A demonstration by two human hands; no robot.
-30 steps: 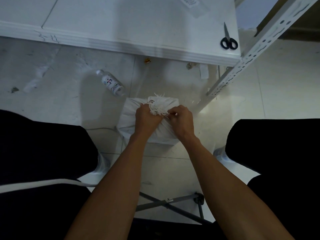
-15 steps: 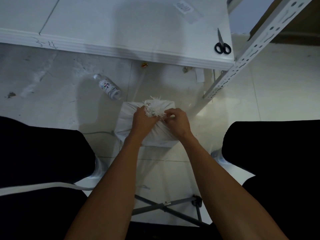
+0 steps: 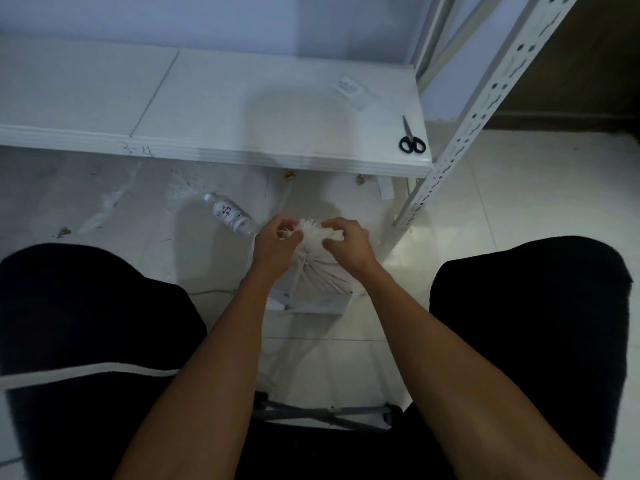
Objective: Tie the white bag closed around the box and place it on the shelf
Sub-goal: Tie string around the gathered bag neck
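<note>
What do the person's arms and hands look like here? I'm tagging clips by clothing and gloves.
Both forearms are bare to the frame's lower edge: no sleeves show. The left hand and right hand wear no gloves; no rings, watch or wristband are visible. The legs at either side are in dark clothing.

This looks like a storeroom or packing area more than a home room. A white metal shelf [image 3: 242, 109] of the bolt-together kind runs across the far side, its slotted upright [image 3: 460, 133] rising at the right, with handwritten marks on its front edge. Black-handled scissors [image 3: 411, 138] and a small label [image 3: 348, 86] lie on it. The pale tiled floor [image 3: 502, 202] is scuffed, with a plastic bottle [image 3: 230, 217] lying on it and scraps under the shelf.
</note>
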